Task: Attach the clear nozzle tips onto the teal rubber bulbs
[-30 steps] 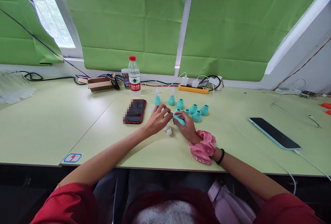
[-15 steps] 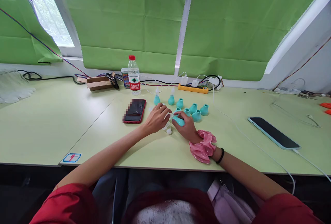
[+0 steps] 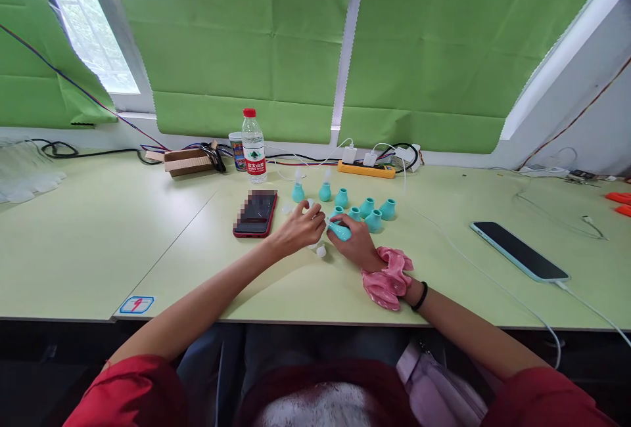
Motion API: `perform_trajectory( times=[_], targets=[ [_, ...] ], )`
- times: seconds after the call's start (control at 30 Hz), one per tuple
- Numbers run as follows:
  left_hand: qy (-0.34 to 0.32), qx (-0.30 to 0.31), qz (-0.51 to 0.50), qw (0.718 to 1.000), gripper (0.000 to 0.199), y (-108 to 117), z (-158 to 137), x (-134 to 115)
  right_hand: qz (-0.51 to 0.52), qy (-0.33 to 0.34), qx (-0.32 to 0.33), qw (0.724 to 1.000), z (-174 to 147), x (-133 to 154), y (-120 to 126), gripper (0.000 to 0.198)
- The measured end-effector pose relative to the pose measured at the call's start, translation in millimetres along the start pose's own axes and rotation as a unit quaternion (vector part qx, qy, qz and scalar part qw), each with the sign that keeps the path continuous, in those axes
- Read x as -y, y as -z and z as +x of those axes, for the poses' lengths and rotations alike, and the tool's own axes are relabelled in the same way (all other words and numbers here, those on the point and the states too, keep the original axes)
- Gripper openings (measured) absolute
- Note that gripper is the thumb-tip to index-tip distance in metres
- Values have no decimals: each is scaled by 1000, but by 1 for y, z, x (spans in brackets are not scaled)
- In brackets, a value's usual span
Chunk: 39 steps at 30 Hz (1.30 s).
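My right hand [image 3: 355, 242] is wrapped round a turquoise rubber bulb [image 3: 340, 230], held on its side with its narrow end toward the left. Close against that end are the curled, pinching fingers of my left hand [image 3: 300, 227]; what they hold is too small to make out. Behind the hands, two turquoise bulbs stand upright with clear tips [image 3: 298, 176] in their necks. Several open-necked bulbs [image 3: 388, 209] stand to the right of them. Small translucent white pieces [image 3: 321, 251] lie by my left hand, partly hidden beneath it.
A red-cased phone [image 3: 256, 213] lies left of the hands, and a charging phone [image 3: 520, 251] lies far right with its cable trailing. Along the back are a water bottle [image 3: 254, 148], a cup [image 3: 237, 152], a cardboard box [image 3: 188, 161] and an orange power strip [image 3: 367, 169].
My left fingers have curled in more and shifted slightly at the bulb's narrow end. The right hand keeps its hold on the bulb. The view has moved a little.
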<state>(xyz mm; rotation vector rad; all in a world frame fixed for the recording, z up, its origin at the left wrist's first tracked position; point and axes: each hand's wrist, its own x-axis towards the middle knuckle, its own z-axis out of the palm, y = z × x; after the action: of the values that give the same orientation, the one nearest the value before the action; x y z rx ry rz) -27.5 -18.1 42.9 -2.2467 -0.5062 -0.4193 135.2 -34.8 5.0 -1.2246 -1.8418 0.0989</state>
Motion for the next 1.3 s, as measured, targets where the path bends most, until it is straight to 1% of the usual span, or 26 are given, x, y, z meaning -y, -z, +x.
perform_trajectory(
  times=[0.17, 0.37, 0.57, 0.97, 1.3],
  targets=[
    [2, 16, 2, 1000, 18, -1, 0, -2, 3, 2, 6, 1000, 0, -2, 0, 19],
    [-16, 3, -1, 1000, 20, 3, 1, 0, 2, -2, 14, 1000, -1, -1, 0, 19],
    [-25, 6, 3, 1000, 20, 2, 1, -1, 17, -5, 23, 1000, -2, 0, 1, 15],
    [-37, 18, 4, 999, 20, -1, 1, -5, 17, -11, 44, 999, -1, 0, 1, 15],
    [-24, 13, -42, 999, 16, -2, 0, -4, 11, -1, 42, 999, -2, 0, 0, 18]
  ],
)
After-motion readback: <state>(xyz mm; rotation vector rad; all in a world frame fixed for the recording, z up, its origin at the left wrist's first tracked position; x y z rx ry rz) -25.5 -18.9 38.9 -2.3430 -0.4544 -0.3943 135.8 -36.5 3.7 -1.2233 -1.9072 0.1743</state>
